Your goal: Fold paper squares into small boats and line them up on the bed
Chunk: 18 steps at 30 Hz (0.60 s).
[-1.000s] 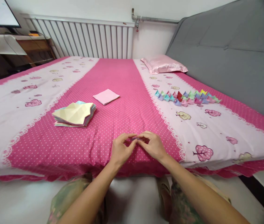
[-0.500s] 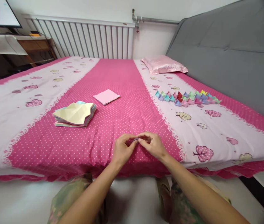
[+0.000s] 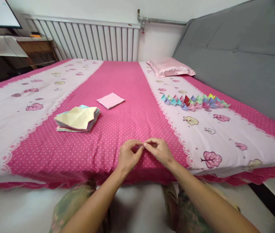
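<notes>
Close to the bed's front edge, my left hand [image 3: 130, 154] and my right hand [image 3: 159, 151] meet at the fingertips. Both are closed in a pinch on a small purple folded paper [image 3: 140, 146], mostly hidden behind the fingers. To the left lies a stack of creased paper sheets [image 3: 77, 119], a pale yellow one on top. Beyond it is a flat stack of pink square paper [image 3: 110, 100]. Off to the right, several small folded paper pieces [image 3: 195, 102] in many colours stand in rows.
The bed [image 3: 127, 81] has a pink dotted and white tree-print cover. A pink pillow [image 3: 170, 67] lies at the far right, against the grey headboard [image 3: 239, 55]. A white radiator [image 3: 86, 40] runs along the back wall. At the far left, a monitor [image 3: 0, 14] stands on a desk.
The fingertips have shifted slightly and come closer together, so less of the purple paper shows. The paper stacks and the folded pieces stay where they were.
</notes>
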{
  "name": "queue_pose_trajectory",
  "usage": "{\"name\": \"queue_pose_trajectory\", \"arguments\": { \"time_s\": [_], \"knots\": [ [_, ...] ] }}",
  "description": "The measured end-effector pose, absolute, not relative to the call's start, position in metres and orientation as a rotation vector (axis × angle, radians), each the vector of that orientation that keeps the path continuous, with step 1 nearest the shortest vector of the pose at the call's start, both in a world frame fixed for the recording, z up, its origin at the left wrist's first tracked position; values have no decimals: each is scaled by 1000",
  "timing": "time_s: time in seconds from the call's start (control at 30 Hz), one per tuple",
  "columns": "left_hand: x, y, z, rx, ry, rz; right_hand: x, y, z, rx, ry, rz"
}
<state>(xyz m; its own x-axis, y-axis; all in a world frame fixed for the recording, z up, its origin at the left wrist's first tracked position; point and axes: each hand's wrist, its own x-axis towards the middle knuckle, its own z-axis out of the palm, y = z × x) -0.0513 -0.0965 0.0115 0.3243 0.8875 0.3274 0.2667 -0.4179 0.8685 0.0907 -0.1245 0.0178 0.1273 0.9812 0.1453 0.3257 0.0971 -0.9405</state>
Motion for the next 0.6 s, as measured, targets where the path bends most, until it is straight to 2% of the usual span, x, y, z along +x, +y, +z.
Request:
{"name": "queue_pose_trajectory", "arguments": {
  "time_s": [0.4, 0.6],
  "knots": [
    [-53, -95, 7, 1809, 1180, 1039, 91, -126, 18, -1518, -1410, 737],
    [-54, -96, 9, 2005, 1198, 1048, 96, -127, 15, -1487, -1448, 699]
  ]
}}
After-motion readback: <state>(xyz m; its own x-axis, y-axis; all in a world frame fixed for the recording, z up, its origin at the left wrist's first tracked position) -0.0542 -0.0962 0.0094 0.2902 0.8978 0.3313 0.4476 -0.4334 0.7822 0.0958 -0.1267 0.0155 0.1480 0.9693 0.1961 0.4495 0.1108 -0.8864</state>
